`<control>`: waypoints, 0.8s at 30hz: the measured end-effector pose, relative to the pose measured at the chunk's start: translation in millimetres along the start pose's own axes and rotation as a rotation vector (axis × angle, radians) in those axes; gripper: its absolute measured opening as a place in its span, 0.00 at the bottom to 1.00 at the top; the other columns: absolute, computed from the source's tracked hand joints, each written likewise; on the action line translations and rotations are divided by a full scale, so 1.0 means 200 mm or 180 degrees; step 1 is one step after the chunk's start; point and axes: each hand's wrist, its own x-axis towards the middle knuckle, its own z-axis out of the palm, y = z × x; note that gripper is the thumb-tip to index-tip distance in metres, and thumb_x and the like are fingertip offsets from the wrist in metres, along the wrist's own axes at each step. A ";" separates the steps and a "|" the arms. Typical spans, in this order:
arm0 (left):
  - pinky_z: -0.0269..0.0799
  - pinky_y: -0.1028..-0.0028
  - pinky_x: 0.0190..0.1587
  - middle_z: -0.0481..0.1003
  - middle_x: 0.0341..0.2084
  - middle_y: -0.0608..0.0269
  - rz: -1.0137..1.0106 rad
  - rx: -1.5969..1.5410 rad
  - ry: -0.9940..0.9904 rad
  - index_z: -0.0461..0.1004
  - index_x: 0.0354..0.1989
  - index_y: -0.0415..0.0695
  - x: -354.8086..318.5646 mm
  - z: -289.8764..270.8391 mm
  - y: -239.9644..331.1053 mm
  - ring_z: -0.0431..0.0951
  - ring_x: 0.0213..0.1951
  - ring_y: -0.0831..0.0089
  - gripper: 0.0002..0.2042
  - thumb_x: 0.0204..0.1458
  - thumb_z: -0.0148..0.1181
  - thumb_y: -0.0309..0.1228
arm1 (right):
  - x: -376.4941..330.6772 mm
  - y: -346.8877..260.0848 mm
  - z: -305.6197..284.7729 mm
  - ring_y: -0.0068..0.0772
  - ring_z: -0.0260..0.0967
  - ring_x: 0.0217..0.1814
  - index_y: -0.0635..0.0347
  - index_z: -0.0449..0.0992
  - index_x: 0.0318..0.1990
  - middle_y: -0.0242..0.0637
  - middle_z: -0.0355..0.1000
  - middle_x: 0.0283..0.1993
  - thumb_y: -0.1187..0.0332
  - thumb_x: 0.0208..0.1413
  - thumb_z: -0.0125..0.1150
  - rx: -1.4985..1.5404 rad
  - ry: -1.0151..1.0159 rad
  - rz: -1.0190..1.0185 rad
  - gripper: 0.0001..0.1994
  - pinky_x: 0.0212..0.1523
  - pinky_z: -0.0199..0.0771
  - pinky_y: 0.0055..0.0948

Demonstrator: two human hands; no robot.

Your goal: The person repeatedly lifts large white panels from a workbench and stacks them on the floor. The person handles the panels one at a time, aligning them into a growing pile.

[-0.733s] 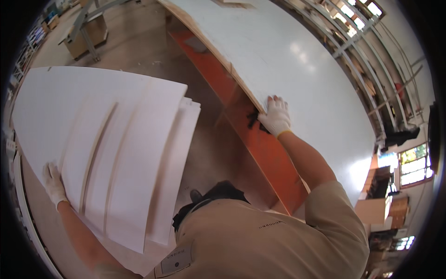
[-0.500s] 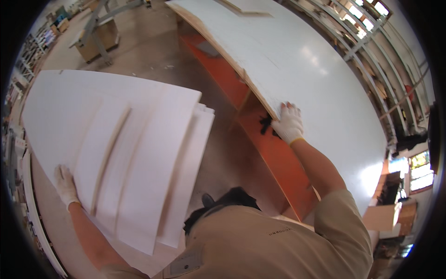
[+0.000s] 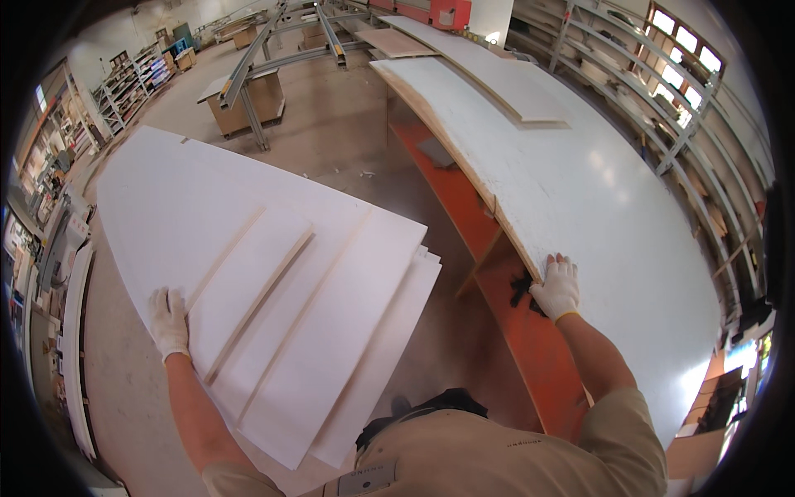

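Observation:
Both my hands wear white work gloves. My left hand [image 3: 169,323] lies with fingers stretched on the left edge of a stack of white boards [image 3: 166,215]. Narrow white strips [image 3: 261,302] lie across the top board, just right of that hand. Out to the right, my right hand [image 3: 558,288] rests flat on a large white worktable [image 3: 613,215], beside its worn wooden edge; its fingers are extended and hold nothing. Below that edge, a black object [image 3: 520,288] shows close to the right hand; its kind is unclear.
Orange shelving [image 3: 542,364] stands under the worktable. A long white panel [image 3: 489,70] lies on its far part. Metal rails [image 3: 248,62] and a wooden box [image 3: 248,103] stand beyond the boards. Racks [image 3: 621,74] line the right wall.
The view has swung, so the boards and worktable appear lower and further right, and more of the far room shows. Both hands keep their places on the boards and worktable.

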 end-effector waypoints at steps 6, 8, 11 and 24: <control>0.59 0.57 0.77 0.67 0.73 0.44 -0.0070 0.0000 -0.0022 0.75 0.67 0.39 -0.02 -0.02 0.03 0.64 0.75 0.48 0.31 0.69 0.50 0.53 | -0.02 0.03 0.04 0.50 0.50 0.85 0.61 0.68 0.73 0.48 0.62 0.79 0.57 0.55 0.71 0.0289 0.0253 -0.0249 0.38 0.84 0.50 0.44; 0.59 0.57 0.76 0.68 0.73 0.45 -0.0106 0.0032 -0.0003 0.75 0.66 0.39 -0.03 -0.03 0.05 0.64 0.75 0.48 0.31 0.69 0.50 0.53 | -0.02 0.04 0.05 0.51 0.54 0.82 0.64 0.71 0.69 0.50 0.63 0.77 0.60 0.54 0.70 0.0399 0.0415 -0.0311 0.35 0.82 0.55 0.43; 0.62 0.57 0.74 0.69 0.71 0.43 -0.0001 0.0141 0.0077 0.74 0.67 0.37 -0.03 -0.04 0.06 0.67 0.73 0.45 0.31 0.69 0.50 0.53 | -0.03 0.04 0.05 0.51 0.56 0.81 0.65 0.73 0.67 0.51 0.64 0.75 0.61 0.53 0.70 0.0472 0.0499 -0.0340 0.33 0.80 0.59 0.43; 0.59 0.57 0.76 0.67 0.73 0.43 -0.0061 0.0031 -0.0011 0.75 0.67 0.38 -0.04 -0.05 0.09 0.64 0.75 0.48 0.31 0.69 0.51 0.52 | -0.04 0.03 0.03 0.48 0.55 0.82 0.62 0.74 0.67 0.47 0.65 0.75 0.61 0.54 0.70 0.0456 0.0322 -0.0255 0.33 0.79 0.61 0.41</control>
